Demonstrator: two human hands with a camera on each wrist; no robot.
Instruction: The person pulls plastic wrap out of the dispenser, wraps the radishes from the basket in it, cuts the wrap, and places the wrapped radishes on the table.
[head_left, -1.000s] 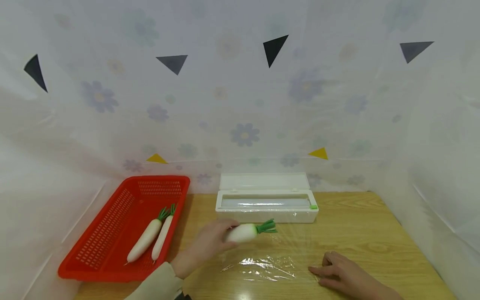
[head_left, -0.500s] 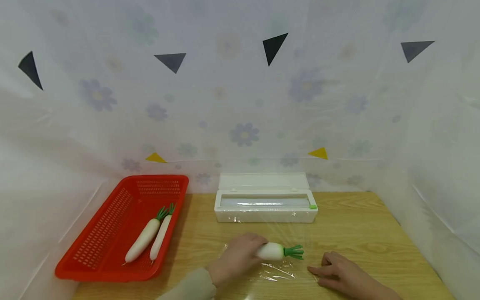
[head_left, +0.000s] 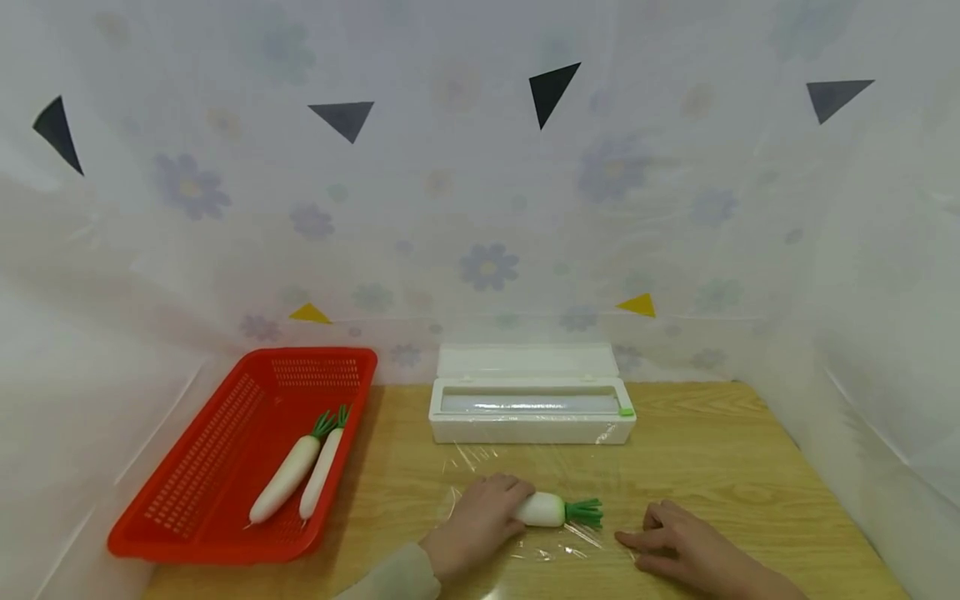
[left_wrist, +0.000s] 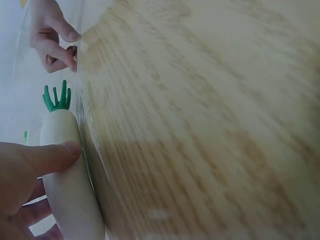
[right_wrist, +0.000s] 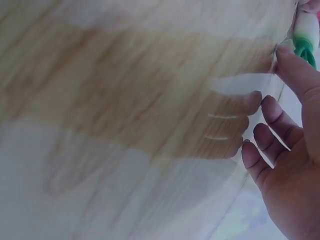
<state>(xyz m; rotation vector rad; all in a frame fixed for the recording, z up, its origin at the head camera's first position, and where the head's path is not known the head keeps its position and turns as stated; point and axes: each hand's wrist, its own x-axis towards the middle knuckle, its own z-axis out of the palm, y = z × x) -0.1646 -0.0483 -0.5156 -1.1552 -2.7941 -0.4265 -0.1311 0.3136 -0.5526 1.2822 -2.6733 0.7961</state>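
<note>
Our left hand (head_left: 478,518) grips the radish (head_left: 543,510), now down on the wrap (head_left: 551,552) before the box (head_left: 528,431); our right hand (head_left: 686,546) rests loosely.

A screened tabletop booth, apparently a staged workspace. Pale flower-printed sheeting (head_left: 487,200) closes in the wood-grain table (head_left: 697,442) at the back and on both sides, with dark triangles (head_left: 551,91) and yellow triangles (head_left: 641,306) set against it; the wider room is hidden.

Left hand (head_left: 480,521) grips 1 white radish (head_left: 542,510), seemingly on film (head_left: 551,552); red basket (head_left: 225,551) holds 2 others (head_left: 285,482).
</note>
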